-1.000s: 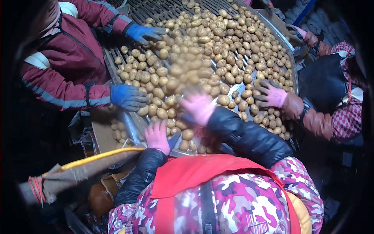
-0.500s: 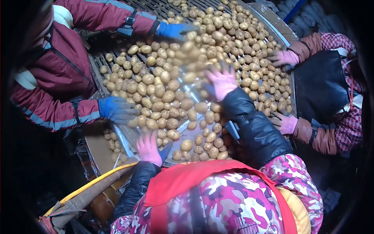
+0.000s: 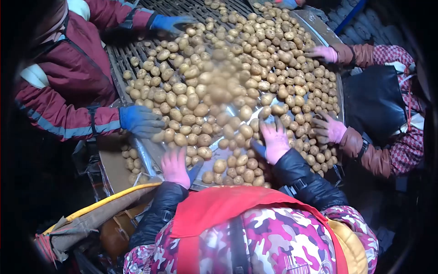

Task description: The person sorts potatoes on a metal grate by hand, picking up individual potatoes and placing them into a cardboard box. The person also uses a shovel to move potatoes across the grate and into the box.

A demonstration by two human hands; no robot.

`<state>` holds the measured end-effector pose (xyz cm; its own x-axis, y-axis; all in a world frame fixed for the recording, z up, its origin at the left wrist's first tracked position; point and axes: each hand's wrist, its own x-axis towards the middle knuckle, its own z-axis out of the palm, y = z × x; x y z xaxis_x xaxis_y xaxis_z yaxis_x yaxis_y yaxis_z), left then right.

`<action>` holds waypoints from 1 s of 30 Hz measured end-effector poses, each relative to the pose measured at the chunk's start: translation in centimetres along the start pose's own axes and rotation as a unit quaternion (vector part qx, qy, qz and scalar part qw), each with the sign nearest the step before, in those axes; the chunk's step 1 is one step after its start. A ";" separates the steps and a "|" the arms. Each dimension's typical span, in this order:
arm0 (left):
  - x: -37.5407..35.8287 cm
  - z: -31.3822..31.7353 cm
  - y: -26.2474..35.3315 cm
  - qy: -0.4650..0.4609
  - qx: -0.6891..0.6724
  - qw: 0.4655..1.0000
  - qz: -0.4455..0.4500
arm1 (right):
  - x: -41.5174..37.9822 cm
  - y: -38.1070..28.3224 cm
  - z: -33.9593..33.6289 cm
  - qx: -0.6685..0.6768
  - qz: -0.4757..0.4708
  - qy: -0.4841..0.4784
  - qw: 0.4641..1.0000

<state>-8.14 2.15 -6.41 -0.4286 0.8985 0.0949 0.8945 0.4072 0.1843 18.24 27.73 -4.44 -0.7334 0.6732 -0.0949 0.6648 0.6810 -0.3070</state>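
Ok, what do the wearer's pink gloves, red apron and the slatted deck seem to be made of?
Pink gloves: probably matte knit fabric, judging by the soft, unshiny backs; the dark thumbs may be a rubbery coating.
Red apron: likely cloth, fairly matte, draping in soft folds; coated fabric is possible.
Slatted deck: straight dark bars, perhaps metal; the dull finish leaves plastic or rubber open.

From our left hand [image 3: 174,169], a narrow bare strip of tray [image 3: 218,155] lets us pass toward half past two, with our right hand [image 3: 275,144] standing beyond. Heaped potatoes [image 3: 188,119] block us at twelve, a co-worker's blue glove [image 3: 141,121] at eleven and the yellow-edged rail [image 3: 114,199] at eight.
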 end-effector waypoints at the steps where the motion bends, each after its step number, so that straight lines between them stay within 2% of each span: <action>1: -0.1 0.1 -0.1 0.000 -0.003 1.000 -0.003 | -0.4 -0.7 0.7 0.013 -0.018 0.022 1.000; 2: -0.2 0.1 0.0 -0.001 -0.002 1.000 -0.003 | -1.3 -1.3 0.8 -0.001 -0.026 0.005 1.000; 4: -0.1 0.0 0.0 -0.001 0.000 1.000 -0.003 | -1.4 -1.6 -0.5 0.023 -0.098 -0.084 0.991; 5: -0.1 -0.1 0.1 -0.008 0.002 1.000 -0.011 | -1.4 -1.3 -0.2 -0.003 -0.157 -0.057 0.986; 8: 0.0 0.0 0.3 -0.008 -0.009 1.000 -0.017 | 3.7 -2.9 -4.5 0.040 -0.129 -0.134 0.982; 10: -0.1 0.2 0.1 -0.001 -0.007 1.000 -0.010 | 7.9 -2.8 -5.2 0.045 -0.183 0.016 0.982; 11: 0.0 0.1 0.1 -0.004 -0.006 1.000 -0.010 | 10.4 -2.3 -4.6 0.025 -0.226 0.136 0.964; 13: 0.2 -0.3 0.2 -0.017 -0.007 1.000 -0.011 | 16.6 -2.3 -5.0 0.004 -0.265 0.187 0.946; 14: 0.3 -0.4 0.2 -0.024 -0.003 1.000 -0.013 | 19.3 -2.3 -4.6 -0.030 -0.257 0.203 0.944; 15: 0.4 -0.4 0.2 -0.031 0.000 0.999 -0.015 | 21.6 -2.6 -4.1 0.017 -0.222 0.162 0.961; 18: 0.4 -0.4 0.1 -0.041 -0.002 0.999 -0.016 | 24.9 -3.9 -2.1 -0.012 -0.162 0.110 0.981; 21: 0.1 -0.3 -0.1 -0.053 0.007 0.998 -0.022 | 22.5 -4.3 0.5 -0.039 -0.209 0.138 0.967; 24: 0.2 -0.5 0.4 -0.056 -0.001 0.998 -0.024 | 17.2 -3.6 -1.1 0.046 -0.254 0.100 0.961; 26: 0.0 -0.3 0.0 -0.058 -0.004 0.998 -0.020 | 13.6 -2.7 -1.6 0.014 -0.279 0.095 0.956; 28: 0.2 -0.5 0.2 -0.060 -0.012 0.998 -0.025 | 10.3 -1.7 -1.7 0.057 -0.247 0.065 0.965; 30: 0.2 -0.5 0.3 -0.056 -0.016 0.998 -0.024 | 8.1 -0.7 -2.8 0.046 -0.229 0.007 0.972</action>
<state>-8.06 2.40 -5.83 -0.4520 0.8917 -0.0238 0.8682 0.4458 0.2179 12.28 33.52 -2.37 -0.9474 0.3091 0.0836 0.2528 0.8824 -0.3969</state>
